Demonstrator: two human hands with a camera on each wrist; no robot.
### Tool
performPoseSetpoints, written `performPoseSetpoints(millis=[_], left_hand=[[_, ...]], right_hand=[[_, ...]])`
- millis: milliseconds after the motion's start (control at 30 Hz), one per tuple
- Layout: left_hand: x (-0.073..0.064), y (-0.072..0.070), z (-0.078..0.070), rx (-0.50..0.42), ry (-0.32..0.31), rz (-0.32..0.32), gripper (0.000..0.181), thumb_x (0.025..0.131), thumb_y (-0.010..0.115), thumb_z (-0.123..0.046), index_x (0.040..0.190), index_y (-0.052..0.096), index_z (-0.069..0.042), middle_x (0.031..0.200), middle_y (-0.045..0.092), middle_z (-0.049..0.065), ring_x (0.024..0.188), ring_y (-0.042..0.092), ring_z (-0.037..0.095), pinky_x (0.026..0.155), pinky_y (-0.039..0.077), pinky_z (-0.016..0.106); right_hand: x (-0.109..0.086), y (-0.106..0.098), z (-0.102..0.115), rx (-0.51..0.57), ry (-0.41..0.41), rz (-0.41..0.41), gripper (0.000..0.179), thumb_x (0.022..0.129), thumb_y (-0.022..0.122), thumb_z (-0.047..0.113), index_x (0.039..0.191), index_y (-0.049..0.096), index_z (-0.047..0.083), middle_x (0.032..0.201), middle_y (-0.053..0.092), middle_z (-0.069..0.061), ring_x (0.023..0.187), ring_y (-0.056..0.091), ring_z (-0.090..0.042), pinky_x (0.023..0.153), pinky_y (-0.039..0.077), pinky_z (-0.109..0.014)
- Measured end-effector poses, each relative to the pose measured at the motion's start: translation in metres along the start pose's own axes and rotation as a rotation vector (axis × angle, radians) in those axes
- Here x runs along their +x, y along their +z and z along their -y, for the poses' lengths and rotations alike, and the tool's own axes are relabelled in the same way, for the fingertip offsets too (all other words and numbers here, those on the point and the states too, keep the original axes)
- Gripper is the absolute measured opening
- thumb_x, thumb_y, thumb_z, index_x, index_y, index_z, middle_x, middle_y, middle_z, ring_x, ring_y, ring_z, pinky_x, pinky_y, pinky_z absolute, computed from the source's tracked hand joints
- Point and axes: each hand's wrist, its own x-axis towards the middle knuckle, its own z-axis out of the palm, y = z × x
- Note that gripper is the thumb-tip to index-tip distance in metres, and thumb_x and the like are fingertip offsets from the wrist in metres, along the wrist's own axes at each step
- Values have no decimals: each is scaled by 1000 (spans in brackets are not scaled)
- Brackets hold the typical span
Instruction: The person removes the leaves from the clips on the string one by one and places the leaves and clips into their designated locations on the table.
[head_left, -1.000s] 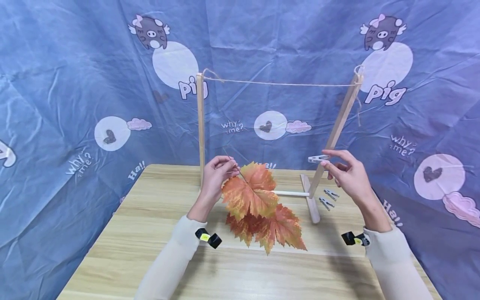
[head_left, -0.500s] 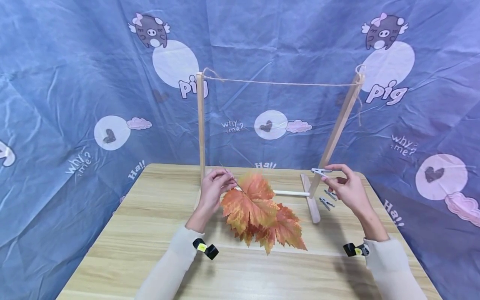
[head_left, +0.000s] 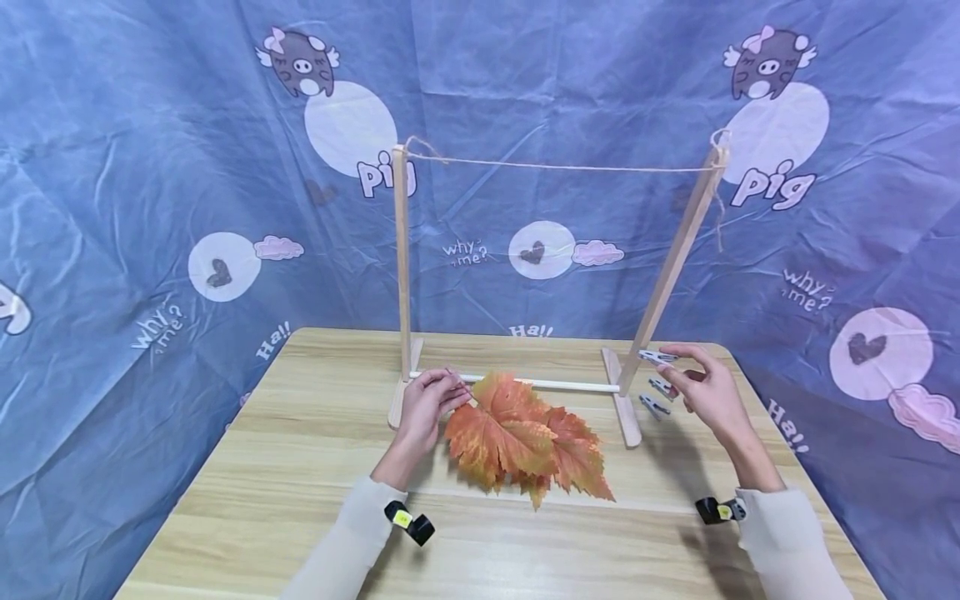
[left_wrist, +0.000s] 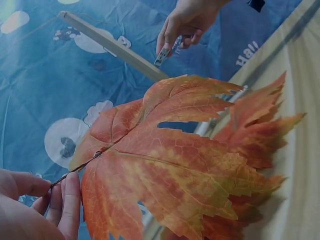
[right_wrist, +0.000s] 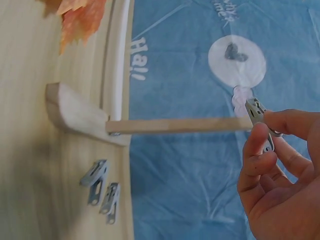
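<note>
My left hand (head_left: 427, 408) pinches the thin brown stem of an orange-red maple leaf (left_wrist: 160, 165). Its blade tilts over more leaves of the same kind (head_left: 577, 458) on the table. My right hand (head_left: 708, 392) pinches a small metal clip (right_wrist: 257, 112) between thumb and fingertips, close to the right post. Below that hand two more metal clips (right_wrist: 95, 180) lie on the wood. Behind the leaves stands a wooden frame (head_left: 402, 267) with a twine line (head_left: 555, 168) tied between its post tops.
A white rod (head_left: 577, 386) joins the frame's feet low over the table (head_left: 247, 467). The right foot (head_left: 622, 408) lies between the leaves and the loose clips. A blue printed cloth (head_left: 480, 83) hangs behind and at both sides.
Both hands have come down toward the table, the left lowering the leaf by its stem. The right hand has shifted slightly right with the clip still pinched.
</note>
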Motion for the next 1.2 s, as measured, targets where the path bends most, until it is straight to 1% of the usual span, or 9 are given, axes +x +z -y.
performPoseSetpoints(millis=[133,267,500,600,733,867,967,1067,1200], left_hand=[[-2,-6,7,11,-9,-16,7,101,60,6,97,63,2,85,73,7,81,76,18,79,69,30],[-4,-11,13,17,-21,-36,3,101,61,4,101,64,5,86,74,9,82,76,19,81,69,30],[-7,-20,23,34,-57,-66,14,102,61,2,112,61,12,90,73,11,84,76,19,84,69,31],[-8,-24,26,34,-72,-84,11,101,61,3,110,60,10,92,74,13,85,77,20,83,69,31],[-9,-28,31,43,-96,-106,6,100,60,5,106,61,6,96,75,16,86,77,21,83,69,31],[-9,-33,36,45,-116,-123,8,100,60,4,107,61,9,96,76,18,84,77,19,84,69,32],[-9,-36,41,38,-128,-127,10,100,60,4,108,61,9,95,76,17,82,76,18,85,69,32],[-9,-39,45,22,-143,-134,7,100,61,4,106,60,7,91,75,14,82,76,17,86,69,32],[-8,-42,50,-2,-152,-136,2,100,60,5,100,61,3,87,75,10,81,76,17,85,69,33]], right_hand=[[0,-4,-10,-3,30,-11,47,104,72,27,143,59,6,66,68,5,49,51,-7,41,41,-26],[0,-7,-20,7,55,-20,45,103,73,24,141,60,6,68,69,9,53,55,-6,42,45,-25],[-1,-9,-36,-14,91,-34,48,103,72,22,143,57,1,72,66,17,55,58,-4,44,47,-26],[-1,-10,-44,-30,117,-35,48,103,73,22,143,57,1,73,66,18,55,57,-5,43,46,-26],[-2,-11,-54,-30,157,-32,49,102,74,22,142,56,0,69,67,15,52,54,-7,42,43,-26],[-3,-13,-64,-12,185,-28,48,101,74,21,139,56,-2,71,66,12,56,57,-8,44,46,-27],[-3,-13,-71,-10,192,-31,47,101,74,19,138,56,-3,74,67,10,57,59,-8,44,48,-29],[-3,-13,-79,-11,198,-30,47,101,74,18,139,56,-4,76,68,8,55,58,-8,43,49,-29],[-5,-13,-90,-16,225,-25,50,100,74,17,141,55,-5,82,64,20,56,60,-8,44,51,-29]])
